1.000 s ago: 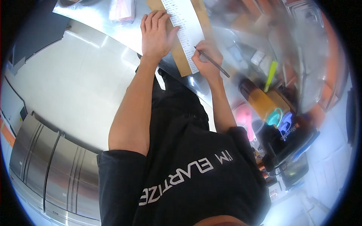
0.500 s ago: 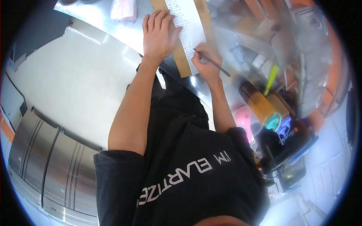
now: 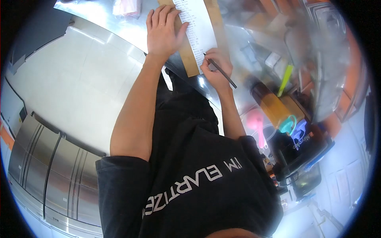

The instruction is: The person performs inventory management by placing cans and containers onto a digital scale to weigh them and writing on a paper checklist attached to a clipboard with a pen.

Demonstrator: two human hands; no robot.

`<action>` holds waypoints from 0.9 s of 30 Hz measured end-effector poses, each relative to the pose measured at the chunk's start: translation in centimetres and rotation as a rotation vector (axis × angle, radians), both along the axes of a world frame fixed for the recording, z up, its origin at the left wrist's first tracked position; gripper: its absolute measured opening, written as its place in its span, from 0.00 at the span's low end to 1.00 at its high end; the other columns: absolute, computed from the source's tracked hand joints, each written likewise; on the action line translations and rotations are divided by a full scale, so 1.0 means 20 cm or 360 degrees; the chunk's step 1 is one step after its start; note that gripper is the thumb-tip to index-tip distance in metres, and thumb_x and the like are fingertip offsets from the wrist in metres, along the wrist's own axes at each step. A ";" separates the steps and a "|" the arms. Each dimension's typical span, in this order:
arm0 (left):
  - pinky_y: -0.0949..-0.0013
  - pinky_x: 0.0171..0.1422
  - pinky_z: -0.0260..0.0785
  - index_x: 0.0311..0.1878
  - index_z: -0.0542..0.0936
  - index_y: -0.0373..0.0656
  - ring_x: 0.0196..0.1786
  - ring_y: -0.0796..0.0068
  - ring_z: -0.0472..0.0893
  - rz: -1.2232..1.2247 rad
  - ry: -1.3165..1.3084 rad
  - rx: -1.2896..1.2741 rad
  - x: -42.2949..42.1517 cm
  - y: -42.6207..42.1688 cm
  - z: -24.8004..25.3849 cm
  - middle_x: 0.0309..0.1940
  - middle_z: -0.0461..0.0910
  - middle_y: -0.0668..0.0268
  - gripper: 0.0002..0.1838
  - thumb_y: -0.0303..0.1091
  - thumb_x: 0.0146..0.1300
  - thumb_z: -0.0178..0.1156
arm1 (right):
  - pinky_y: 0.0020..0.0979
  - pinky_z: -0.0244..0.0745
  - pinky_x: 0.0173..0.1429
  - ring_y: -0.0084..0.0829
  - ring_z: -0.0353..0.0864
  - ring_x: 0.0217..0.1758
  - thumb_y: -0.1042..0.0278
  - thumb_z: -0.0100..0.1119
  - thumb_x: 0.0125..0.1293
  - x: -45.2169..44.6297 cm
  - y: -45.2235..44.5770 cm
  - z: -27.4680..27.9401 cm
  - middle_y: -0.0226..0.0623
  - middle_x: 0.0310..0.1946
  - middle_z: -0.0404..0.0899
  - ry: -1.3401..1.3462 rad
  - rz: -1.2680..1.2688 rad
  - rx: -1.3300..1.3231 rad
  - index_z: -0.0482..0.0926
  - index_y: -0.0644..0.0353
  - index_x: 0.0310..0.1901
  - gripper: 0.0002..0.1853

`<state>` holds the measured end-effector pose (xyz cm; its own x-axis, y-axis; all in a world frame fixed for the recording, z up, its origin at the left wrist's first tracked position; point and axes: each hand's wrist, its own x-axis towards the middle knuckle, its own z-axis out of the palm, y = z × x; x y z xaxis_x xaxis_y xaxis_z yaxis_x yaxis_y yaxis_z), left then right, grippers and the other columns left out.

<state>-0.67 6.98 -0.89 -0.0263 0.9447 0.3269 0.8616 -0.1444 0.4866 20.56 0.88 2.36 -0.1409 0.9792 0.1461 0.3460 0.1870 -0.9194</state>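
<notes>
Between the fingers of my right hand [image 3: 217, 71] is a dark pen [image 3: 223, 71], its tip at the lower part of a long white paper [image 3: 199, 27]. Rows of handwriting run down the paper's left side, too small to read. Under the paper lies a brown board or cardboard [image 3: 189, 65], wider than the sheet. My left hand [image 3: 163, 33] rests flat with fingers spread, across the left edge of the board and beside the writing. The top of the paper is cut off by the frame.
The metal table [image 3: 107, 18] carries a clear plastic packet [image 3: 127, 7] at the far left. To the right are an amber bottle [image 3: 274, 109] with a teal cap, a lime-green strip [image 3: 285, 81], a pink scoop [image 3: 256, 121] and a black machine [image 3: 301, 154]. Steel cabinets [image 3: 55, 174] stand lower left.
The pen has swung slightly steeper in my right hand, and its tip stays on the paper. My left hand and the paper appear a little higher in view.
</notes>
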 end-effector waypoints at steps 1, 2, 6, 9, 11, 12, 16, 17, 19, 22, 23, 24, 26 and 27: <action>0.44 0.84 0.51 0.62 0.79 0.47 0.74 0.56 0.69 0.0015 -0.0004 0.0004 0.00 0.00 -0.01 0.65 0.76 0.61 0.25 0.48 0.66 0.69 | 0.29 0.84 0.45 0.29 0.86 0.45 0.89 0.67 0.54 -0.01 0.01 0.01 0.39 0.44 0.83 -0.0029 -0.0024 0.0024 0.82 0.64 0.40 0.13; 0.46 0.85 0.50 0.61 0.79 0.48 0.74 0.58 0.69 0.0028 -0.0011 0.0006 0.01 0.00 -0.01 0.65 0.77 0.63 0.25 0.48 0.66 0.69 | 0.29 0.84 0.45 0.29 0.86 0.44 0.89 0.67 0.54 0.01 0.01 0.00 0.39 0.43 0.83 0.0016 -0.0057 0.0018 0.82 0.64 0.40 0.13; 0.42 0.81 0.54 0.62 0.78 0.46 0.73 0.52 0.70 -0.0014 0.0000 0.0027 0.01 0.00 0.01 0.65 0.75 0.57 0.25 0.47 0.67 0.69 | 0.28 0.84 0.44 0.29 0.86 0.45 0.88 0.67 0.54 0.07 -0.02 -0.07 0.38 0.42 0.84 0.0053 -0.0070 -0.0003 0.82 0.63 0.39 0.12; 0.41 0.81 0.54 0.62 0.78 0.43 0.73 0.49 0.69 -0.0028 -0.0022 -0.0004 0.01 0.00 0.03 0.65 0.74 0.54 0.25 0.45 0.67 0.69 | 0.29 0.85 0.44 0.29 0.86 0.44 0.86 0.67 0.54 0.09 -0.05 -0.09 0.38 0.41 0.84 -0.0034 -0.0021 -0.0037 0.82 0.62 0.40 0.13; 0.38 0.82 0.52 0.62 0.76 0.39 0.74 0.43 0.67 -0.0039 -0.0097 -0.0086 0.01 0.00 0.07 0.67 0.72 0.51 0.26 0.41 0.65 0.69 | 0.29 0.85 0.44 0.30 0.87 0.43 0.85 0.69 0.54 0.09 -0.06 -0.09 0.39 0.41 0.84 -0.0034 -0.0014 -0.0071 0.82 0.61 0.40 0.13; 0.38 0.82 0.52 0.62 0.76 0.39 0.74 0.43 0.67 -0.0042 -0.0104 -0.0099 0.02 0.00 0.08 0.67 0.72 0.51 0.26 0.41 0.65 0.69 | 0.29 0.85 0.44 0.31 0.87 0.42 0.84 0.69 0.54 0.08 -0.06 -0.08 0.39 0.40 0.85 -0.0004 -0.0021 -0.0091 0.82 0.61 0.40 0.12; 0.39 0.82 0.53 0.62 0.76 0.38 0.74 0.43 0.67 -0.0047 -0.0102 -0.0098 0.01 0.01 0.09 0.66 0.72 0.50 0.26 0.40 0.66 0.68 | 0.24 0.82 0.36 0.22 0.84 0.34 0.87 0.69 0.54 0.08 -0.06 -0.09 0.39 0.41 0.85 -0.0050 0.0075 0.0140 0.80 0.63 0.41 0.14; 0.39 0.82 0.53 0.62 0.76 0.38 0.74 0.43 0.67 -0.0046 -0.0094 -0.0092 0.01 0.01 0.09 0.66 0.72 0.50 0.25 0.40 0.66 0.68 | 0.24 0.81 0.36 0.22 0.84 0.34 0.87 0.69 0.54 0.09 -0.07 -0.11 0.39 0.41 0.85 -0.0051 0.0065 0.0115 0.80 0.63 0.41 0.14; 0.39 0.81 0.53 0.62 0.75 0.38 0.74 0.43 0.67 -0.0041 -0.0099 -0.0088 0.01 0.00 0.09 0.66 0.72 0.50 0.26 0.40 0.66 0.68 | 0.23 0.81 0.34 0.21 0.84 0.34 0.88 0.70 0.53 0.08 -0.09 -0.13 0.39 0.41 0.85 -0.0055 0.0039 0.0059 0.79 0.63 0.40 0.15; 0.39 0.81 0.53 0.62 0.75 0.38 0.73 0.42 0.67 -0.0045 -0.0097 -0.0094 0.00 0.01 0.10 0.66 0.72 0.50 0.26 0.40 0.66 0.68 | 0.23 0.82 0.34 0.21 0.84 0.34 0.88 0.70 0.53 0.08 -0.08 -0.14 0.39 0.40 0.85 -0.0027 0.0033 0.0137 0.79 0.63 0.40 0.15; 0.39 0.81 0.53 0.62 0.75 0.38 0.73 0.42 0.67 -0.0052 -0.0097 -0.0100 0.00 0.01 0.10 0.66 0.72 0.50 0.26 0.40 0.65 0.68 | 0.24 0.82 0.34 0.21 0.84 0.34 0.88 0.70 0.53 0.07 -0.09 -0.14 0.39 0.40 0.85 -0.0030 0.0031 0.0126 0.79 0.62 0.40 0.15; 0.39 0.81 0.53 0.62 0.75 0.38 0.73 0.42 0.67 -0.0055 -0.0100 -0.0102 0.00 0.01 0.10 0.66 0.72 0.50 0.26 0.40 0.65 0.68 | 0.24 0.82 0.34 0.21 0.84 0.34 0.88 0.70 0.53 0.08 -0.08 -0.14 0.39 0.40 0.85 -0.0034 0.0029 0.0118 0.79 0.62 0.40 0.15; 0.39 0.81 0.53 0.62 0.75 0.38 0.73 0.42 0.67 -0.0058 -0.0104 -0.0103 0.00 0.01 0.10 0.66 0.72 0.50 0.26 0.40 0.65 0.68 | 0.24 0.82 0.34 0.21 0.84 0.34 0.88 0.70 0.53 0.08 -0.08 -0.14 0.39 0.39 0.85 -0.0030 0.0030 0.0104 0.78 0.63 0.40 0.15; 0.39 0.81 0.53 0.62 0.76 0.38 0.73 0.42 0.67 -0.0058 -0.0113 -0.0087 0.00 0.01 0.10 0.66 0.72 0.50 0.26 0.40 0.65 0.68 | 0.24 0.82 0.34 0.22 0.84 0.34 0.88 0.69 0.53 0.08 -0.08 -0.14 0.39 0.39 0.85 -0.0024 0.0031 0.0098 0.78 0.63 0.40 0.15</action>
